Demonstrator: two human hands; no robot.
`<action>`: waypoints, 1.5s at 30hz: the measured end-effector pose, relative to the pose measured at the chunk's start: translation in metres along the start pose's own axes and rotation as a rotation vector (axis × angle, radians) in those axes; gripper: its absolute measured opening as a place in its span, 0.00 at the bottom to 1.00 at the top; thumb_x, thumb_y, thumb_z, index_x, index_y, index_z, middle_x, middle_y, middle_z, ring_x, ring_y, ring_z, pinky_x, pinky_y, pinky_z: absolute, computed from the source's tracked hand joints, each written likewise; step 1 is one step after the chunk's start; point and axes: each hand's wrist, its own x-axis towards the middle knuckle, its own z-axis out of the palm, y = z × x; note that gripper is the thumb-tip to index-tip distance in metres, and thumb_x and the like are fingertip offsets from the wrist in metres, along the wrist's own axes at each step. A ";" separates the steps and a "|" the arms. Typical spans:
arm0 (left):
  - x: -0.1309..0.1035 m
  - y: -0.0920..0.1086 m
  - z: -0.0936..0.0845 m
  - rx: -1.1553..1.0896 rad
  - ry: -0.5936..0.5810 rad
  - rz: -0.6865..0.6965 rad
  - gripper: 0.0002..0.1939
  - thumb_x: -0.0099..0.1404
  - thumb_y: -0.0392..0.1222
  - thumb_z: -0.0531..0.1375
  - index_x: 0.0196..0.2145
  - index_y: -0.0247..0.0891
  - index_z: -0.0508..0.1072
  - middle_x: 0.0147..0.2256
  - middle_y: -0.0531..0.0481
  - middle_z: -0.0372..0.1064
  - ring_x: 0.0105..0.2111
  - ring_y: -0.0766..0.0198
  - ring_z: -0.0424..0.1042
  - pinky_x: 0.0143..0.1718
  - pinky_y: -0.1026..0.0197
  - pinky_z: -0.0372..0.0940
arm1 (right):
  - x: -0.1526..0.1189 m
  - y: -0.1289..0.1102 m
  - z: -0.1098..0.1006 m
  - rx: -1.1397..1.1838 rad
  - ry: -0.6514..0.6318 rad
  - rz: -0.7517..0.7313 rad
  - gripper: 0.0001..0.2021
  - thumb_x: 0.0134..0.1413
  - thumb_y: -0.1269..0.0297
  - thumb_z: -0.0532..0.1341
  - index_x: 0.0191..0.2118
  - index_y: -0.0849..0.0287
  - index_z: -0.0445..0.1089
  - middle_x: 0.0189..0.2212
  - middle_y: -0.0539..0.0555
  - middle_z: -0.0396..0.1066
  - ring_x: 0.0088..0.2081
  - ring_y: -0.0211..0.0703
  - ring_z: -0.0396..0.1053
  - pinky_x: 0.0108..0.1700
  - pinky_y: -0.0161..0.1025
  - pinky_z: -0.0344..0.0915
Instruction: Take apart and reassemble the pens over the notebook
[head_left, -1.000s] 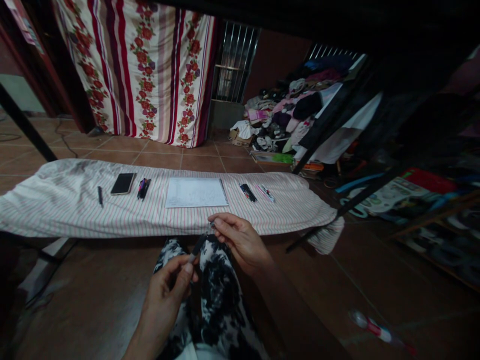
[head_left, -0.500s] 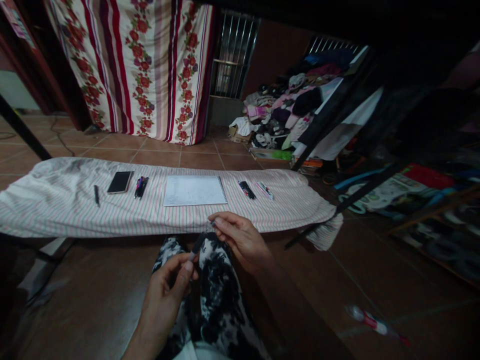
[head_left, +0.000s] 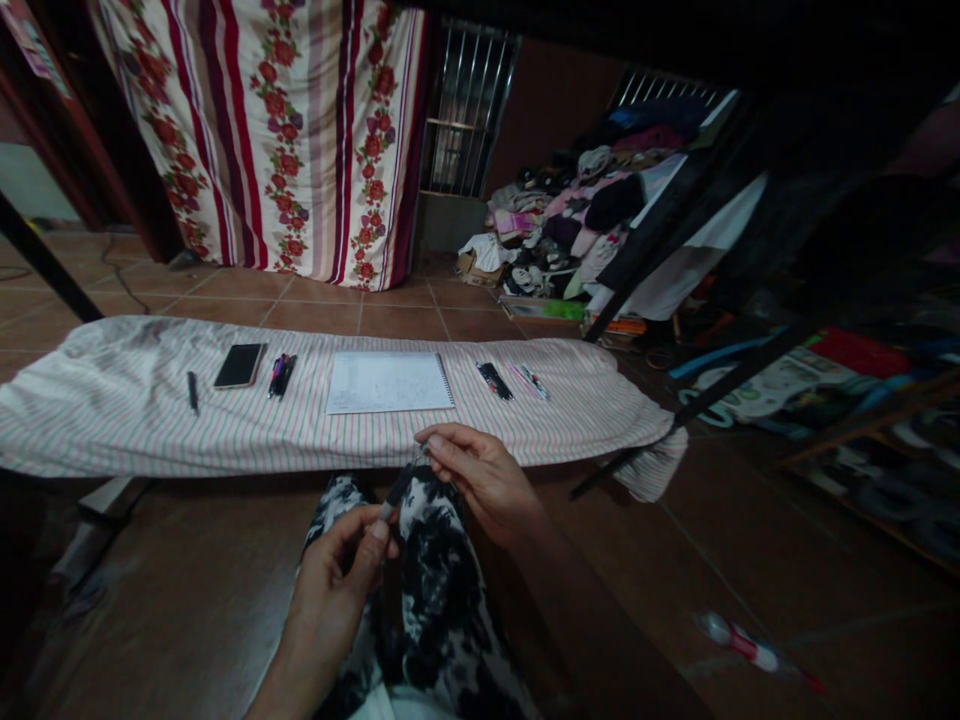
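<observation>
Pen (head_left: pixel 397 488), dark and slim, is held above the lap near the edge of the striped-cloth-covered desk (head_left: pixel 540 425), its lower end pinched in the left hand (head_left: pixel 337 575). The right hand (head_left: pixel 484 480) is closed narrowly on a small piece (head_left: pixel 423 449) by the upper end, too tiny to identify. The barrel should prove light, stiff and rather slippery, best gripped around its middle; that small piece looks easily dropped.
</observation>
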 end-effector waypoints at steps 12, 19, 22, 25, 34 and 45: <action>0.001 0.000 -0.006 0.042 -0.056 -0.010 0.22 0.54 0.57 0.61 0.36 0.35 0.76 0.23 0.51 0.66 0.22 0.66 0.61 0.23 0.66 0.57 | 0.000 0.004 -0.001 -0.073 -0.017 -0.025 0.13 0.44 0.54 0.67 0.33 0.57 0.76 0.21 0.48 0.66 0.24 0.33 0.57 0.28 0.34 0.52; 0.005 -0.004 -0.007 0.042 -0.041 0.000 0.21 0.53 0.57 0.61 0.35 0.35 0.76 0.23 0.51 0.67 0.22 0.66 0.62 0.22 0.66 0.57 | -0.001 0.000 -0.002 -0.133 -0.021 -0.031 0.13 0.44 0.54 0.66 0.33 0.57 0.76 0.22 0.48 0.67 0.25 0.34 0.58 0.28 0.34 0.52; 0.005 -0.004 -0.007 0.040 -0.051 -0.005 0.21 0.53 0.57 0.61 0.35 0.35 0.76 0.22 0.52 0.66 0.21 0.66 0.61 0.22 0.66 0.57 | -0.001 -0.001 -0.003 -0.147 -0.050 -0.033 0.11 0.45 0.55 0.66 0.33 0.57 0.76 0.24 0.49 0.68 0.27 0.35 0.61 0.29 0.34 0.55; 0.002 -0.003 -0.005 0.042 -0.024 0.017 0.20 0.54 0.56 0.61 0.34 0.36 0.76 0.22 0.52 0.66 0.21 0.67 0.61 0.22 0.66 0.56 | -0.001 0.000 -0.003 -0.156 -0.062 -0.023 0.11 0.45 0.56 0.66 0.33 0.57 0.76 0.25 0.49 0.69 0.28 0.35 0.63 0.30 0.35 0.56; -0.002 -0.003 -0.002 0.056 0.048 0.036 0.19 0.56 0.54 0.60 0.36 0.36 0.76 0.22 0.53 0.66 0.22 0.66 0.61 0.24 0.66 0.55 | 0.000 0.003 -0.005 -0.184 -0.086 -0.027 0.11 0.46 0.56 0.66 0.34 0.58 0.76 0.24 0.49 0.70 0.27 0.35 0.64 0.32 0.35 0.59; 0.003 -0.008 -0.008 0.137 -0.037 0.087 0.19 0.58 0.54 0.57 0.37 0.36 0.75 0.23 0.52 0.67 0.22 0.66 0.61 0.23 0.66 0.56 | 0.001 0.000 -0.006 -0.256 -0.136 -0.030 0.14 0.45 0.55 0.66 0.35 0.60 0.75 0.28 0.52 0.72 0.31 0.38 0.68 0.36 0.37 0.64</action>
